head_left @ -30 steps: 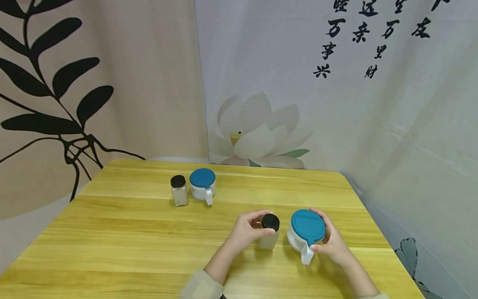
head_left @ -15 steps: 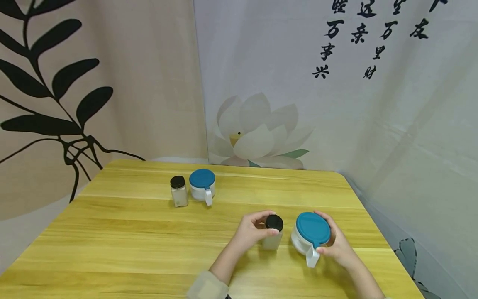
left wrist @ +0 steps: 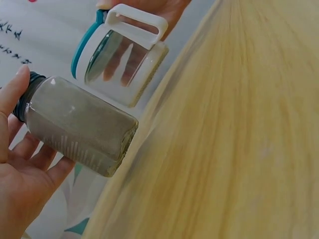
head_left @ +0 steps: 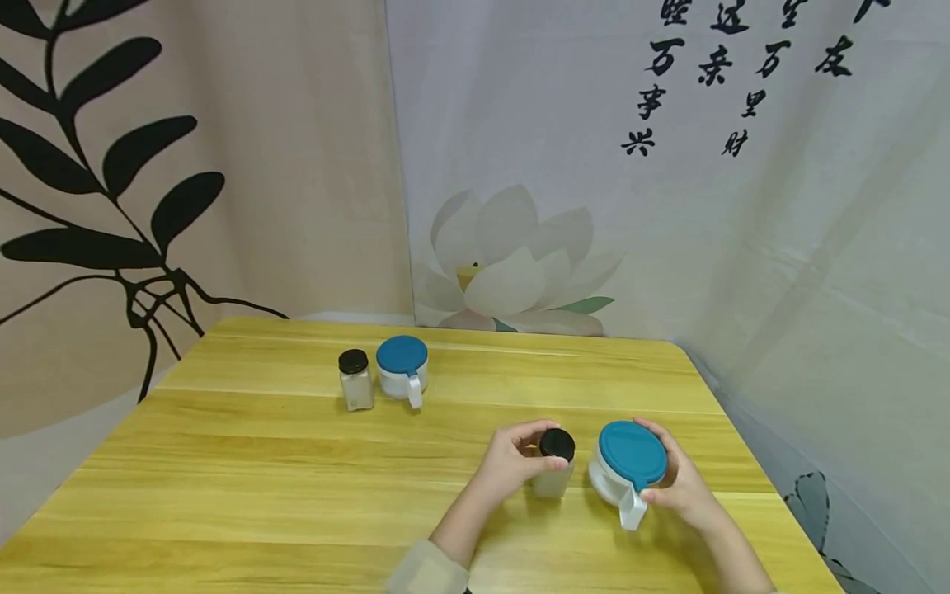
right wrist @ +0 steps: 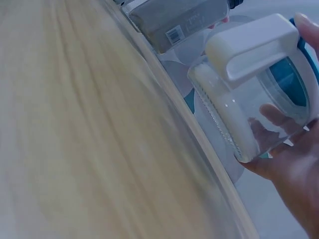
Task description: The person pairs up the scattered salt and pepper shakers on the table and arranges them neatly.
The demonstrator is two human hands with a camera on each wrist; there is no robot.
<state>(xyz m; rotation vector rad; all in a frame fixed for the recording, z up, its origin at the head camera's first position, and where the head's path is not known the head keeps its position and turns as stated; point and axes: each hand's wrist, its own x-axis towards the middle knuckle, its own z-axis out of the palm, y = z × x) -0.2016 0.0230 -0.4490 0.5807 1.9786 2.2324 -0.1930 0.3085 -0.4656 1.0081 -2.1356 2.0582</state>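
Note:
My left hand [head_left: 510,464] grips a squarish clear jar [left wrist: 75,119] near its black lid [head_left: 557,445], thumb on the near side and fingers behind. Greyish-brown contents show through its wall. Just to the right, my right hand [head_left: 681,483] holds a round clear seasoning pot [head_left: 611,481] from its right side. The pot has a blue lid [head_left: 633,454] and a white handle [right wrist: 254,47], which points toward me. A pale layer lies at its bottom. Jar and pot stand upright, a small gap apart. Whether their bases touch the table I cannot tell.
A second black-lidded jar [head_left: 357,385] and a second blue-lidded pot [head_left: 402,371] stand side by side at the back left of the wooden table [head_left: 260,478]. Behind the table hangs a printed cloth [head_left: 512,124] with a lotus and writing.
Both hands have shifted steadily to the right, carrying the jar and the pot along with a small gap kept between them. The back jar and pot have stayed put.

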